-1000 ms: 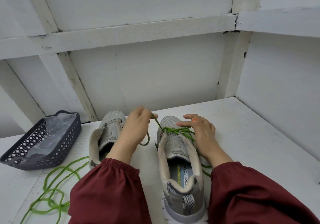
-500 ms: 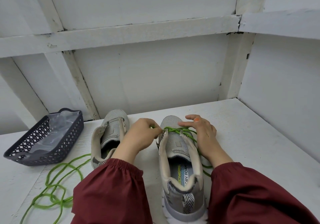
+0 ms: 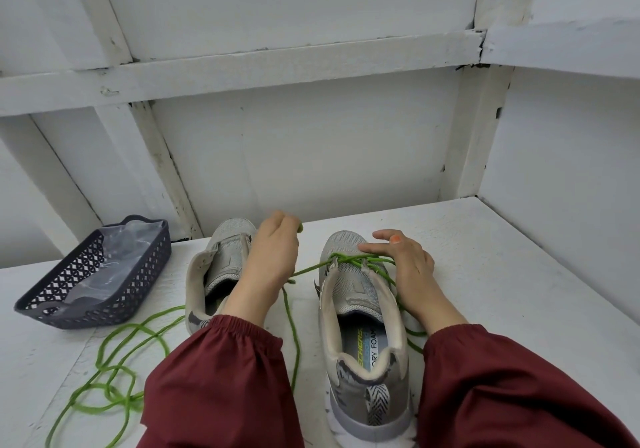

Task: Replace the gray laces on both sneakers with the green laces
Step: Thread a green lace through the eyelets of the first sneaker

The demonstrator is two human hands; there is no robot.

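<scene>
Left hand point(image 3: 273, 260): fingers curled, pinching the tip of the green lace point(image 3: 311, 269) at its far edge, raised off the table point(image 3: 502, 291).
Green lace: it runs from under that hand, taut, to the nearest eyelets of the right sneaker point(image 3: 360, 295) just to the hand's right. A slack length drops from below the palm toward the sleeve point(image 3: 221, 378).
Right hand point(image 3: 410, 267): fingers straight and flat, pressing on the crossed green strands over the sneaker's front, and holding nothing.
Risk, pull: a hard tug would likely drag the sneaker toward the left hand or draw the two ends uneven, since only those flat fingers pin the crossings.
Risk, tip: it is held in a thin pinch and could slip. Whether it is frayed cannot be told.
Risk, slack: the loose length below the left palm could catch on the sleeve or twist before it feeds through.
Left sneaker point(image 3: 228, 239): partly under the left wrist, showing no lace, and likely to be knocked if the hand swings out.
Spare green lace point(image 3: 110, 401): looped on the table near the left elbow, where it may knot or be swept by the sleeve.
Basket point(image 3: 104, 305): well to the left of the left hand, lined with clear plastic. No gray laces can be made out in it.
</scene>
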